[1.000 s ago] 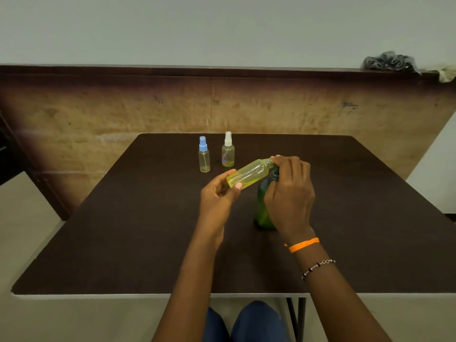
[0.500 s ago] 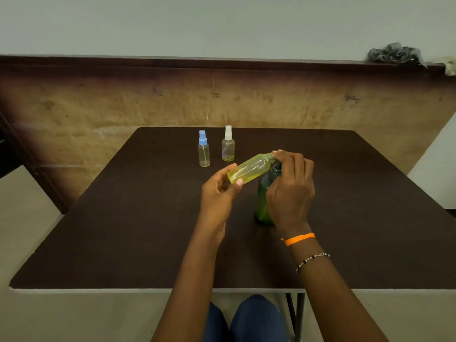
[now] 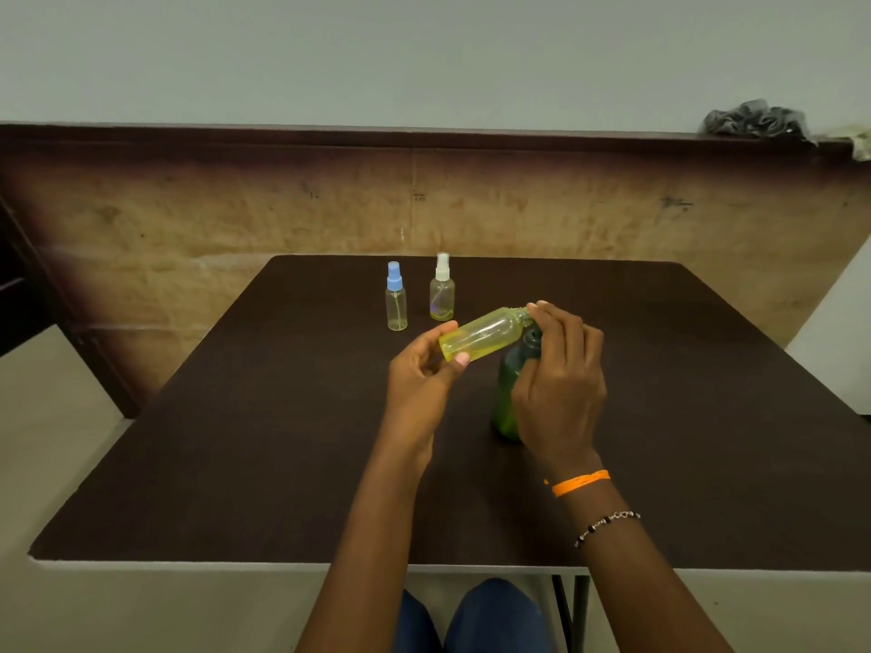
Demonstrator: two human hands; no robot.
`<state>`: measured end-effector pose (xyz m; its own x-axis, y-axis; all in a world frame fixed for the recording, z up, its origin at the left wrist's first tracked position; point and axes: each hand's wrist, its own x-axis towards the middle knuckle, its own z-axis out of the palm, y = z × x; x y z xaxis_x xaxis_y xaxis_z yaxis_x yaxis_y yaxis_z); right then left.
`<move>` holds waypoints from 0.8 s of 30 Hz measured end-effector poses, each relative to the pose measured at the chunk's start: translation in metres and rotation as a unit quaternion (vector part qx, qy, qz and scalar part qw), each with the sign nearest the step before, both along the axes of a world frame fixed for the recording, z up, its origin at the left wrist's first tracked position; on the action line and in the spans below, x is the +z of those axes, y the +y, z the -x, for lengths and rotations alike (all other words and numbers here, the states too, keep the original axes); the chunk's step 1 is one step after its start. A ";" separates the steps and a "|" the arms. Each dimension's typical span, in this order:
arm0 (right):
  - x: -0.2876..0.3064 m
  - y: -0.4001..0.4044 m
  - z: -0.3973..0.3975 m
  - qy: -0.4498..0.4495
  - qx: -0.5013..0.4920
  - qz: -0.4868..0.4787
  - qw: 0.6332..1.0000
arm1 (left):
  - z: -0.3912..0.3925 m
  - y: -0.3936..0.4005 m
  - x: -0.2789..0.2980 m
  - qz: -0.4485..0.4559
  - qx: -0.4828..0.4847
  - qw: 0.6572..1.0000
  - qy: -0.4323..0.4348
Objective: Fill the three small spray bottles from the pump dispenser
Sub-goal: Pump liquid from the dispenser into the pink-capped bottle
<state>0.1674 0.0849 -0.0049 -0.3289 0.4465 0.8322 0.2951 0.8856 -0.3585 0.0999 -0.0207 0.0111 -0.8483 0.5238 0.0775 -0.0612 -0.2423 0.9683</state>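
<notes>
My left hand holds a yellow spray bottle with no cap, tilted so its open neck points right toward the pump head. My right hand rests over the top of the dark green pump dispenser, which stands on the table; the pump head is mostly hidden under my fingers. Behind them stand two capped bottles: a clear one with a blue sprayer and a clear one with a white sprayer holding a little yellowish liquid.
The dark brown table has a pale front edge close to my knees. A brown panelled wall runs behind it, with a crumpled grey cloth on its ledge at far right.
The two hands keep their hold on the bottle and pump. The whole scene has shifted slightly in the frame as my head moved.
</notes>
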 end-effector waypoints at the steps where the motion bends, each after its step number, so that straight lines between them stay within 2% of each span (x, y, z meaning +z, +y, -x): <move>1: 0.000 0.000 0.000 0.000 0.002 0.004 1.000 | 0.000 0.000 -0.001 0.000 0.001 1.000 -0.002; 11: 0.030 0.003 0.001 0.006 0.018 0.046 0.999 | -0.002 0.000 0.001 -0.008 0.003 1.000 -0.009; 17: 0.003 -0.002 0.000 0.006 0.003 0.012 1.000 | -0.004 0.001 -0.005 0.000 0.005 1.000 -0.014; 24: 0.021 0.002 -0.004 0.005 0.027 0.005 1.000 | -0.003 -0.002 -0.004 -0.011 -0.002 1.000 -0.013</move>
